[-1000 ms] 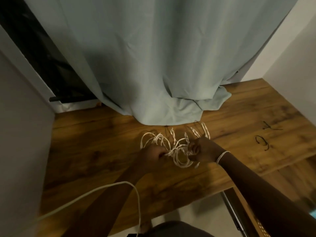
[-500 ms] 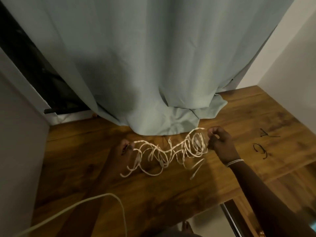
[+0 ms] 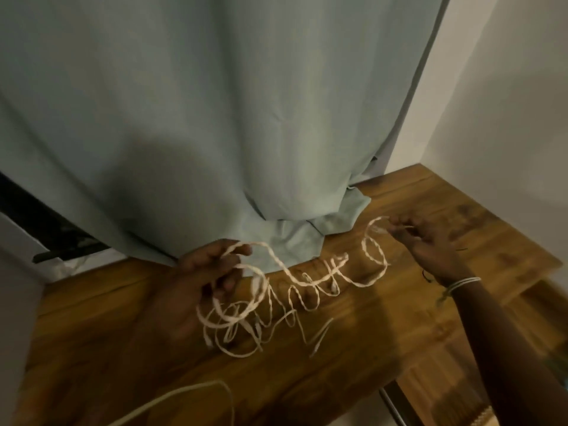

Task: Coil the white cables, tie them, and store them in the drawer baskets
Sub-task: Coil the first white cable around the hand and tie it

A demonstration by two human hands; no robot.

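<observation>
Currently my left hand grips one end of the tangled white cable with curled fingers; my right hand pinches the other end. Its loops hang over the wooden tabletop, below the curtain.

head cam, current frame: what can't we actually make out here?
- White cable: motion blur smears the tangle, so strand count and ends are unclear.
- Left hand: blurred; cable crosses its fingers, grip unclear.
- Right hand: pinches the cable's far end; fingertips blurred.
- Second cable: cut off by the bottom edge.
- Drawer baskets: not in view.
- Table back edge: hidden by the curtain.
</observation>
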